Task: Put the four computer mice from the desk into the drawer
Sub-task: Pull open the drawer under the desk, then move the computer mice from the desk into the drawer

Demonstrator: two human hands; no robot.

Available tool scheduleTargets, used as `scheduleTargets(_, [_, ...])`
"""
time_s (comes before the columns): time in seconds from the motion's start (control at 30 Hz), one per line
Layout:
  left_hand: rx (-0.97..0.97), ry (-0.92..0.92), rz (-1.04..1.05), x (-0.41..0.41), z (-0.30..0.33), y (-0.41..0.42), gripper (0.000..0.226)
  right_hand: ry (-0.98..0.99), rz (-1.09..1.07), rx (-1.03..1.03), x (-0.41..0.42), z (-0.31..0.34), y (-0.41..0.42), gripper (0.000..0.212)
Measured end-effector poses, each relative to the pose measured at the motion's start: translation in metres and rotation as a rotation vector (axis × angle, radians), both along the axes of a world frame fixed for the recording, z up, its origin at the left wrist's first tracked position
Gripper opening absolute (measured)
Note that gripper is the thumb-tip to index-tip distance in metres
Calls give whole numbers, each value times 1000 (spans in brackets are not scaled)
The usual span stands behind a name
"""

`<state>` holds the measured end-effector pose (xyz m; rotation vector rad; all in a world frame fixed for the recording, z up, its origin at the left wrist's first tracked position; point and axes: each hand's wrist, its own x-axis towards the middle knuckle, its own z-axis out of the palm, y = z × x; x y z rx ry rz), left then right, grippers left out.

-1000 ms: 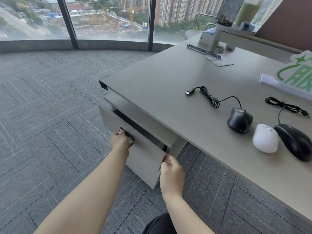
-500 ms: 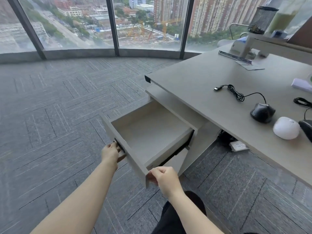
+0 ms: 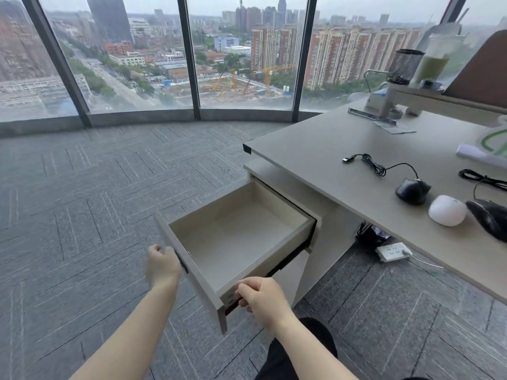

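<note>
The top drawer (image 3: 274, 198) of the desk pedestal stands pulled far out and is empty inside. My left hand (image 3: 162, 266), slightly blurred, is curled against the handle on the drawer front. My right hand (image 3: 260, 297) grips the drawer's near right corner. On the desk (image 3: 315, 149) at the right lie a black wired mouse (image 3: 411, 190), a white mouse (image 3: 447, 213) and a second black mouse (image 3: 491, 220), which the frame edge cuts off. A fourth mouse is not in view.
Coiled mouse cables (image 3: 373, 167) lie on the desktop. A green-and-white sign (image 3: 493, 141), a mesh pen holder (image 3: 406, 65) and a bottle of green liquid (image 3: 434, 61) stand at the back right. A white power strip (image 3: 392, 251) lies on the carpet under the desk.
The drawer went from barely open to pulled far out, both hands moving back with it. The view swung left and up, pushing the mice toward the right edge.
</note>
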<state>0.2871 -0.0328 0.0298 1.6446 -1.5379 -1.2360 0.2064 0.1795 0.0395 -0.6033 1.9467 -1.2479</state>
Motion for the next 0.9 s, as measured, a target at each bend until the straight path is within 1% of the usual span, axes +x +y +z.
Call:
scheduleTargets(0.07, [-262, 42, -153, -22, 35, 23, 37, 52, -125, -100, -21, 30, 16, 22])
scheduleTargets(0.1, [-352, 86, -240, -39, 53, 37, 34, 93, -206, -151, -36, 46, 26, 21])
scheduleTargets(0.2, [-477, 197, -530, -99, 98, 89, 23, 310, -467, -240, -88, 89, 63, 24])
scheduleTargets(0.27, [-481, 253, -707, -147, 117, 129, 20, 494, -634, -246, -124, 113, 93, 25])
scheduleTargets(0.33, [-449, 258, -889, -193, 129, 166, 24, 680, -763, -171, -158, 127, 122, 28])
scheduleTargets(0.37, [-442, 233, -978, -214, 133, 185, 29, 770, -810, -92, -175, 130, 135, 30])
scheduleTargets(0.43, [-453, 139, -1145, -258, 139, 221, 41, 890, -837, 150, -211, 132, 160, 40])
scheduleTargets(0.47, [-459, 88, -1213, -277, 140, 236, 48, 886, -809, 275, -227, 130, 170, 46])
scheduleTargets(0.53, [-443, 12, -1301, -310, 138, 261, 58, 792, -707, 464, -251, 127, 186, 54])
scheduleTargets(0.63, [-427, -103, -1338, -352, 126, 277, 65, 647, -566, 623, -275, 123, 201, 55])
scheduleTargets(0.7, [-499, -227, -1328, -374, 119, 281, 65, 627, -511, 693, -283, 120, 204, 54])
scheduleTargets(0.77, [-605, -328, -1308, -389, 115, 285, 63, 642, -518, 704, -285, 121, 204, 51])
scheduleTargets(0.83, [-670, -355, -1267, -398, 115, 289, 60, 649, -527, 706, -286, 123, 202, 48])
scheduleTargets(0.9, [-675, -355, -1215, -400, 117, 290, 53, 667, -521, 748, -286, 126, 199, 49])
